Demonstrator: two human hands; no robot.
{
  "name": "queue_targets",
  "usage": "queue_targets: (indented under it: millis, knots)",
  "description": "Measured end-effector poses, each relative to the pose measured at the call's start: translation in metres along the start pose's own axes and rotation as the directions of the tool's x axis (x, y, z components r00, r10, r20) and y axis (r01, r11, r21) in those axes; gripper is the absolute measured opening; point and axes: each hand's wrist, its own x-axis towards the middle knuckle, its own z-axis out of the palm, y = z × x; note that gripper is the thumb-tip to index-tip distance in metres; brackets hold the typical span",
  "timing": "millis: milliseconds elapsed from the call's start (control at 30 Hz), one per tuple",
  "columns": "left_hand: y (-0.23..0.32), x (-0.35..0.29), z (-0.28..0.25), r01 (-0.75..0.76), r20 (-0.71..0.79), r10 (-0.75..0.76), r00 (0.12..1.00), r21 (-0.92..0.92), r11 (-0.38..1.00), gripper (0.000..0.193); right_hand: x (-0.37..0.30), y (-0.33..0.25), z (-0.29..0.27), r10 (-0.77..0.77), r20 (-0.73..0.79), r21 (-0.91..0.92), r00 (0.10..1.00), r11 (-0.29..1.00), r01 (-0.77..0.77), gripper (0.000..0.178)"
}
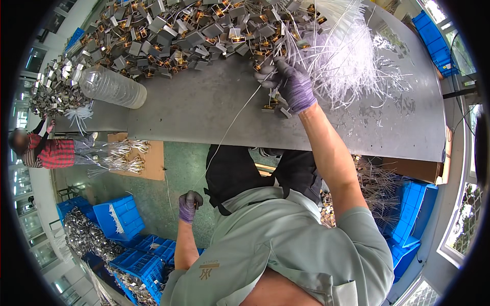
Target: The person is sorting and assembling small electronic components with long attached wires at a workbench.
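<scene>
My right hand [288,84], in a grey and purple knit glove, is over the metal table with its fingers closed on a thin white wire. Small grey metal blocks with copper-coloured parts [275,106] lie just below its palm, partly hidden. The wire [229,126] runs down across the table edge toward my left hand [190,203], which is held low, left of my legs. That hand is gloved too, its fingers pinched where the thin wire seems to end. Beside my right hand spreads a large bundle of white wires [352,61].
A heap of similar blocks [194,35] covers the table's far side. A clear plastic bottle [115,87] lies at the left. Another person [53,153] works at far left, beside cardboard [153,160] with wire bundles. Blue crates [120,217] stand lower left; more blue crates [411,209] at right.
</scene>
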Motion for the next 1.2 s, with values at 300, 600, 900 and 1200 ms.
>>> queue_targets:
  millis: [300,600,900,1200]
  knots:
    - [-0.002,0.002,-0.002,-0.027,-0.007,0.027,1.000,0.004,1.000,0.071,-0.004,-0.004,0.005,-0.082,-0.053,-0.015,0.995,0.997,0.082,0.026]
    - [0.005,0.001,-0.006,-0.025,-0.020,0.025,0.999,0.020,0.999,0.069,-0.006,-0.005,0.008,-0.053,0.010,-0.217,0.999,0.975,0.054,0.021]
    - [0.019,0.005,0.008,-0.037,0.079,0.042,0.996,-0.058,0.998,0.078,-0.005,-0.015,0.007,0.069,0.054,-0.318,0.996,0.947,-0.048,0.020]
    - [0.032,0.013,0.019,-0.056,0.146,0.114,0.983,-0.351,0.935,0.079,-0.006,-0.081,0.010,0.042,0.256,-0.593,0.966,0.796,0.122,0.023]
